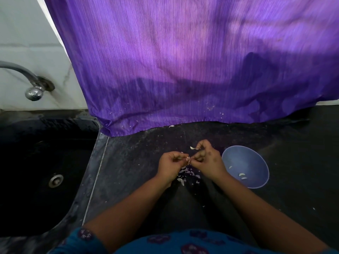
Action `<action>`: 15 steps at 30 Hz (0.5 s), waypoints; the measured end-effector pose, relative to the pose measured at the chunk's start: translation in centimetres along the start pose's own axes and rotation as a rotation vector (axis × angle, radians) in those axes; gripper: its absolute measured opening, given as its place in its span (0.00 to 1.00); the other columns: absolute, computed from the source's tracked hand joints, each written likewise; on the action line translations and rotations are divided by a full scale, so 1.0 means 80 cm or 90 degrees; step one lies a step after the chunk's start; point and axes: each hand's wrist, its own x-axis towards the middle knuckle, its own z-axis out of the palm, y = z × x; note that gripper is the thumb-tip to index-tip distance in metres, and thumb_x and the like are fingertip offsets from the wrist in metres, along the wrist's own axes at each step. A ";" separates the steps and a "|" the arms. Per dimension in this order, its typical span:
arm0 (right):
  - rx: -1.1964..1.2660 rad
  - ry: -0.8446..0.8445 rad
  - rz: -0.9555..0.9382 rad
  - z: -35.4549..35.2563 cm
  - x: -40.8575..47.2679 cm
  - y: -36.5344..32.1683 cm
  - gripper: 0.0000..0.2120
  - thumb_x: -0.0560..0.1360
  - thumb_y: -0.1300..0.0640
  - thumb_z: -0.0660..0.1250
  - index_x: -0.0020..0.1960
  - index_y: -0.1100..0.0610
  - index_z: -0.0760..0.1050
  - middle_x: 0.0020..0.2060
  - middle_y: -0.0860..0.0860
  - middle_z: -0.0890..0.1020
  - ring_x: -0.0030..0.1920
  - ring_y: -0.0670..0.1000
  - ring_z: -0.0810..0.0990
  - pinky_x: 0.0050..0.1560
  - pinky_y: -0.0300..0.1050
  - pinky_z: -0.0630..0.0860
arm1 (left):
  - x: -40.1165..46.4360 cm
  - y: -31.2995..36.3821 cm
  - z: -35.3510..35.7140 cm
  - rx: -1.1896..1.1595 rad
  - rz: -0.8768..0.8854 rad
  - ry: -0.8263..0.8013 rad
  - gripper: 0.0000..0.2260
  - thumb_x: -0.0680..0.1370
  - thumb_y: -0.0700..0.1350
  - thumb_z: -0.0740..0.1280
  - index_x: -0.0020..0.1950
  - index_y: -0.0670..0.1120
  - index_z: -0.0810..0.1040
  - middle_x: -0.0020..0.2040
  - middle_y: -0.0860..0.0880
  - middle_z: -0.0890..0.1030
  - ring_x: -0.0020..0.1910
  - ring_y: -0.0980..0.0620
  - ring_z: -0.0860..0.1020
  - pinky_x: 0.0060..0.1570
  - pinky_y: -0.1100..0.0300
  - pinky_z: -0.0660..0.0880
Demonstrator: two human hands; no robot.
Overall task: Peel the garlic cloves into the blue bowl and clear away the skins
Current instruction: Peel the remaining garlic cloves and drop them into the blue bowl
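Over the dark counter, my left hand [171, 165] and my right hand [207, 158] meet fingertip to fingertip, both pinching one small garlic clove [187, 159] with skin on it. A bit of skin [192, 148] sticks out by my right hand's fingers. Below the hands lies a heap of torn skins [187, 174] with a pale piece among them. The blue bowl [256, 158] stands just right of my right hand and holds three peeled cloves [242, 175].
A black sink [45, 162] with a metal drain fills the left side, a tap [34, 92] above it. A purple curtain [183, 70] hangs down to the counter's back edge. Stray skin flecks dot the counter [137, 171].
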 end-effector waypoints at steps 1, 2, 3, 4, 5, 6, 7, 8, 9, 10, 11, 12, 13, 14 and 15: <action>-0.002 0.002 -0.002 0.000 0.000 0.000 0.20 0.69 0.60 0.76 0.50 0.53 0.66 0.34 0.46 0.83 0.35 0.38 0.81 0.37 0.28 0.74 | 0.000 -0.001 0.000 0.011 0.007 0.000 0.08 0.73 0.33 0.72 0.43 0.46 0.83 0.38 0.47 0.84 0.38 0.55 0.81 0.44 0.60 0.78; -0.005 0.005 -0.004 0.000 0.001 0.000 0.20 0.68 0.61 0.76 0.50 0.53 0.66 0.33 0.46 0.83 0.34 0.38 0.81 0.37 0.27 0.74 | 0.001 -0.001 0.000 0.020 0.013 -0.001 0.09 0.73 0.33 0.72 0.42 0.47 0.83 0.38 0.47 0.84 0.38 0.54 0.81 0.45 0.60 0.78; -0.007 0.007 -0.003 0.000 0.001 0.001 0.20 0.68 0.61 0.76 0.49 0.54 0.65 0.33 0.45 0.83 0.34 0.38 0.81 0.36 0.27 0.73 | 0.001 -0.002 0.000 0.027 0.015 -0.003 0.09 0.73 0.33 0.72 0.42 0.48 0.83 0.38 0.48 0.84 0.38 0.54 0.80 0.45 0.60 0.78; -0.007 0.005 0.001 -0.001 0.002 0.002 0.21 0.68 0.61 0.76 0.49 0.53 0.65 0.32 0.44 0.83 0.33 0.37 0.81 0.36 0.27 0.73 | 0.001 -0.002 0.000 0.029 0.016 -0.008 0.09 0.73 0.33 0.72 0.42 0.48 0.83 0.38 0.48 0.84 0.38 0.55 0.80 0.44 0.60 0.78; -0.004 0.001 0.008 -0.001 0.003 0.003 0.21 0.68 0.61 0.76 0.49 0.53 0.64 0.32 0.44 0.83 0.34 0.37 0.81 0.36 0.26 0.72 | 0.001 -0.002 0.000 0.027 0.013 -0.013 0.09 0.73 0.33 0.72 0.42 0.48 0.83 0.37 0.48 0.84 0.37 0.55 0.80 0.44 0.61 0.78; 0.000 -0.003 0.020 -0.001 0.004 0.004 0.21 0.68 0.60 0.76 0.49 0.52 0.64 0.32 0.44 0.83 0.34 0.37 0.81 0.37 0.28 0.73 | 0.002 -0.001 0.000 0.016 0.007 -0.020 0.09 0.73 0.33 0.71 0.42 0.47 0.83 0.37 0.48 0.84 0.37 0.56 0.80 0.43 0.62 0.78; 0.010 -0.005 0.036 -0.001 0.005 0.004 0.21 0.68 0.60 0.76 0.49 0.52 0.64 0.33 0.45 0.84 0.35 0.39 0.81 0.38 0.30 0.74 | 0.002 -0.001 -0.001 0.000 0.000 -0.026 0.09 0.73 0.32 0.71 0.43 0.46 0.83 0.37 0.48 0.84 0.37 0.56 0.80 0.43 0.63 0.78; 0.025 -0.005 0.055 -0.001 0.006 0.005 0.21 0.69 0.60 0.76 0.49 0.52 0.64 0.34 0.46 0.84 0.37 0.41 0.82 0.40 0.35 0.76 | 0.002 0.000 -0.001 -0.017 -0.009 -0.029 0.08 0.74 0.32 0.70 0.43 0.45 0.83 0.37 0.48 0.83 0.36 0.56 0.80 0.42 0.64 0.77; 0.044 -0.002 0.074 -0.001 0.006 0.005 0.21 0.69 0.60 0.76 0.49 0.52 0.64 0.34 0.47 0.84 0.39 0.44 0.83 0.43 0.40 0.77 | 0.002 0.000 -0.001 -0.035 -0.021 -0.031 0.08 0.74 0.32 0.70 0.44 0.44 0.83 0.37 0.48 0.83 0.36 0.57 0.80 0.42 0.64 0.77; 0.062 0.002 0.091 -0.001 0.006 0.004 0.20 0.69 0.61 0.75 0.49 0.53 0.64 0.35 0.48 0.85 0.40 0.47 0.83 0.45 0.44 0.77 | 0.002 0.001 0.000 -0.055 -0.034 -0.032 0.07 0.74 0.31 0.69 0.45 0.43 0.82 0.37 0.48 0.83 0.36 0.57 0.80 0.41 0.65 0.77; 0.083 0.007 0.102 -0.001 0.006 0.004 0.19 0.69 0.61 0.75 0.49 0.52 0.65 0.36 0.50 0.85 0.42 0.49 0.84 0.47 0.48 0.78 | 0.002 0.000 0.000 -0.079 -0.047 -0.031 0.07 0.74 0.31 0.69 0.46 0.42 0.82 0.37 0.48 0.83 0.35 0.57 0.80 0.40 0.66 0.77; 0.106 0.012 0.113 0.000 0.006 0.004 0.19 0.69 0.62 0.74 0.48 0.51 0.65 0.37 0.51 0.85 0.43 0.52 0.84 0.49 0.51 0.78 | 0.002 0.001 0.001 -0.105 -0.059 -0.029 0.06 0.74 0.31 0.69 0.46 0.41 0.82 0.36 0.48 0.83 0.35 0.57 0.80 0.39 0.66 0.77; 0.131 0.016 0.124 0.001 0.005 0.004 0.18 0.70 0.62 0.73 0.48 0.50 0.66 0.38 0.52 0.85 0.44 0.53 0.84 0.50 0.53 0.78 | 0.001 0.001 0.001 -0.130 -0.070 -0.026 0.06 0.75 0.31 0.68 0.47 0.40 0.81 0.36 0.48 0.83 0.34 0.57 0.80 0.38 0.66 0.77; 0.154 0.020 0.137 0.002 0.005 0.005 0.17 0.70 0.62 0.73 0.49 0.49 0.67 0.39 0.52 0.85 0.45 0.53 0.83 0.52 0.54 0.78 | 0.002 0.002 0.000 -0.148 -0.081 -0.023 0.05 0.75 0.31 0.68 0.48 0.39 0.81 0.36 0.47 0.83 0.35 0.56 0.80 0.38 0.66 0.77; 0.168 0.023 0.147 0.003 0.004 0.006 0.15 0.71 0.61 0.72 0.50 0.47 0.69 0.40 0.52 0.85 0.45 0.52 0.83 0.53 0.54 0.79 | 0.002 0.002 0.000 -0.159 -0.090 -0.019 0.05 0.75 0.32 0.68 0.49 0.38 0.80 0.38 0.45 0.83 0.37 0.54 0.80 0.40 0.64 0.76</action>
